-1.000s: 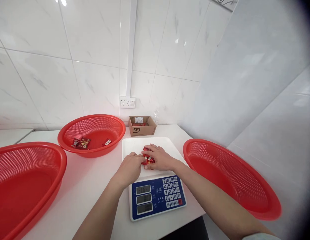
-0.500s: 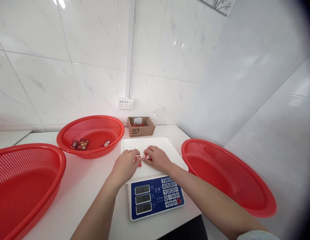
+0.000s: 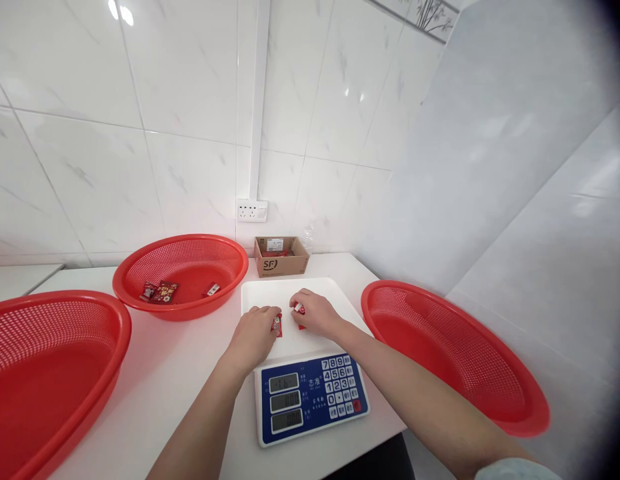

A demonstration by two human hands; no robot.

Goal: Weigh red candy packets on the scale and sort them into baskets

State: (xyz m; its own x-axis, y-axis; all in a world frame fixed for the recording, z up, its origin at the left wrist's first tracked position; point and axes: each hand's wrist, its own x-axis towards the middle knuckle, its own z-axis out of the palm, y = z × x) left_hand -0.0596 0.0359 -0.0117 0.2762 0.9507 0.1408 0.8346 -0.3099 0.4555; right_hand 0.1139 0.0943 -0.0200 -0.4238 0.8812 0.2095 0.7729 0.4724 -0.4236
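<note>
Left fingers point(image 3: 270, 319): we curl them around a small red packet point(image 3: 277, 325).
Right fingers point(image 3: 296, 305): we pinch another red sachet point(image 3: 299, 309).
Both packets: just over the white scale tray point(image 3: 315, 290).
Around: red baskets point(image 3: 183, 273) on the worktop point(image 3: 175, 373).

Bright overhead light; glare spots on tiles; fisheye warp — dark vignette right.

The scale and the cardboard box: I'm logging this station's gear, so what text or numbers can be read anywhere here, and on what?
"SF" on the cardboard box.
Digits "0" to "9" on the keypad of the scale.
Scale displays and brand characters: too blurred.
Red packets in the far basket and under both hands: print too small.
</note>
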